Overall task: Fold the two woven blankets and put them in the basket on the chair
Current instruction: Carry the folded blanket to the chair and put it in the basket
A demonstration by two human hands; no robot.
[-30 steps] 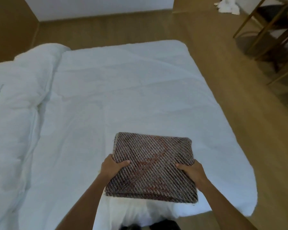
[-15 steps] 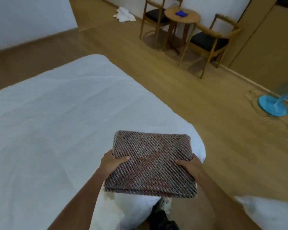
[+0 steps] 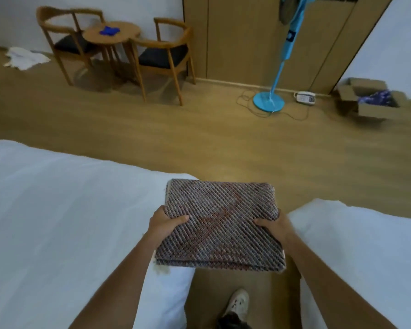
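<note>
A folded brown woven blanket (image 3: 218,224) is held flat in the air between two beds. My left hand (image 3: 163,225) grips its left edge, thumb on top. My right hand (image 3: 277,227) grips its right edge the same way. Two wooden chairs with dark seats, the left chair (image 3: 64,41) and the right chair (image 3: 164,55), stand by the far wall. No basket shows on either seat.
A white bed (image 3: 57,222) lies to my left and another white bed (image 3: 365,257) to my right, with a narrow floor gap where my shoe (image 3: 237,302) stands. A round table (image 3: 112,34), a blue standing fan (image 3: 269,100) with cables, a cardboard box (image 3: 368,100) and white cloth (image 3: 24,58) sit on the floor beyond.
The view has swung right from the bed toward the chairs, fan and wardrobe. Both hands keep the same grip on the folded blanket, now off the bed.
</note>
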